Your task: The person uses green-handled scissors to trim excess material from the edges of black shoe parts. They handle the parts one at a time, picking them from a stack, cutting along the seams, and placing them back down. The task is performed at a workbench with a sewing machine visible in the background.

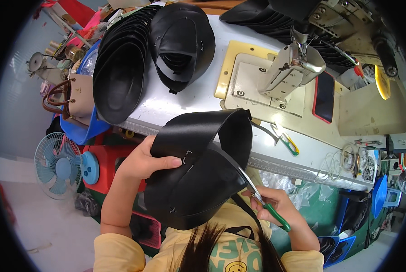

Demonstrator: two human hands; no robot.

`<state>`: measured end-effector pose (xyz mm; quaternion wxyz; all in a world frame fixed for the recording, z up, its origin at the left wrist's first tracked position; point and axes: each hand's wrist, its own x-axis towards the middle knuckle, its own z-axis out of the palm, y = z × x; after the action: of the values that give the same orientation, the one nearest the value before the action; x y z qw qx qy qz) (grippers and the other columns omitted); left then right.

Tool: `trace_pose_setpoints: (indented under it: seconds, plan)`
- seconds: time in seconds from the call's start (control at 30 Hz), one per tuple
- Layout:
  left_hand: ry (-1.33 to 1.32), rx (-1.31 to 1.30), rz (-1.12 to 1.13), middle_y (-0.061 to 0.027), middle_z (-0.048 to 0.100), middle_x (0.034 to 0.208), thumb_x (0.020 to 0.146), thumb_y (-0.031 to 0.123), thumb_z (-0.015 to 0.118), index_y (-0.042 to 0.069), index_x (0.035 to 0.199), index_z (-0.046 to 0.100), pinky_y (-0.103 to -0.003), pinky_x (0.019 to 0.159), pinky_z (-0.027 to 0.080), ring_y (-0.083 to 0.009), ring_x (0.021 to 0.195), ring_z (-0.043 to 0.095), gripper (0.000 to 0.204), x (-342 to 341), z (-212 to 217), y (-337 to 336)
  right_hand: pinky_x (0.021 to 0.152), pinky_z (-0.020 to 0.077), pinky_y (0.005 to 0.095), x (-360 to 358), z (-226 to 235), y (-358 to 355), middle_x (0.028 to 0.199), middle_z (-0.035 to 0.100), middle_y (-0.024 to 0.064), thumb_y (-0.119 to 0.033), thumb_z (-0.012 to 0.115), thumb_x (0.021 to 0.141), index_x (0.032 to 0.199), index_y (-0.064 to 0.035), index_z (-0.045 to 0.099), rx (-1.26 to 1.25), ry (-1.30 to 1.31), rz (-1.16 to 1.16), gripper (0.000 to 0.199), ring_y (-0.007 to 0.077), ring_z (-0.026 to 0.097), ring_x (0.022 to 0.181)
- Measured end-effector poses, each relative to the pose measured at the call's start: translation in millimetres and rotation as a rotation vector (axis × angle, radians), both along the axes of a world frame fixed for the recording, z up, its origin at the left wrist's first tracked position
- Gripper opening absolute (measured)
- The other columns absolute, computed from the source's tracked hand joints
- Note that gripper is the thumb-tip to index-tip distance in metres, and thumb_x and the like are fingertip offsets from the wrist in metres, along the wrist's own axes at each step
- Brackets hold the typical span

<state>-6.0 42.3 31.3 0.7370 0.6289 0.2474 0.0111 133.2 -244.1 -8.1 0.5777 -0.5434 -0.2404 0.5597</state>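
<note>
Left hand (pixel 141 161): fingers pinch a curved, black, leather-like piece (pixel 203 181), thumb outside. Right hand (pixel 281 203): fingers curl around green-handled metal scissors (pixel 272 211), blades at the piece's right edge.

Smooth, leather-like, softly glossy on black piece (pixel 191 132) | similar sheen along stacked black pieces (pixel 121 72) | bright metal in blades of scissors (pixel 257 195), glossy green plastic at handle (pixel 277 217) | smooth, glare-catching white on counter (pixel 162 104) | shiny metal on sewing machine (pixel 285 72) | dark, glossy glass on phone (pixel 323 96) | matt yellow cloth in shirt (pixel 303 261)
</note>
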Motion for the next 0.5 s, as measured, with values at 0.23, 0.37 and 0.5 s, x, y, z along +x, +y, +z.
trace_pose_setpoints:
  seconds: [0.23, 0.37, 0.5]
  plan:
    - [0.032, 0.009, 0.007, -0.0056, 0.061, 0.096, 0.067, 0.002, 0.073, 0.000, 0.108, 0.056, -0.027, 0.081, 0.044, -0.0131, 0.088, 0.056, 0.045, 0, -2, 4, 0.056, 0.0349, 0.0201, -6, 4, 1, 0.069, 0.049, -0.0011, -0.046, 0.074, 0.067, 0.105, 0.0042, 0.059, -0.073, -0.010, -0.058, 0.065, 0.0056, 0.044, 0.063]
    - [0.033, 0.025, -0.022, -0.0056, 0.061, 0.096, 0.067, 0.003, 0.073, 0.000, 0.107, 0.057, -0.027, 0.081, 0.044, -0.0126, 0.087, 0.056, 0.043, 0, 1, 6, 0.053, 0.0332, 0.0197, -4, 7, -4, 0.064, 0.046, -0.0023, -0.042, 0.075, 0.068, 0.103, 0.0043, 0.061, -0.113, -0.112, -0.066, 0.060, 0.0049, 0.041, 0.059]
    - [0.018, 0.053, -0.063, -0.0052, 0.062, 0.094, 0.067, 0.003, 0.073, -0.001, 0.104, 0.059, -0.026, 0.080, 0.044, -0.0119, 0.086, 0.056, 0.039, 3, 4, 7, 0.051, 0.0321, 0.0194, -4, 3, -10, 0.062, 0.045, -0.0025, -0.038, 0.076, 0.067, 0.102, 0.0041, 0.061, -0.108, -0.190, -0.074, 0.057, 0.0047, 0.039, 0.057]
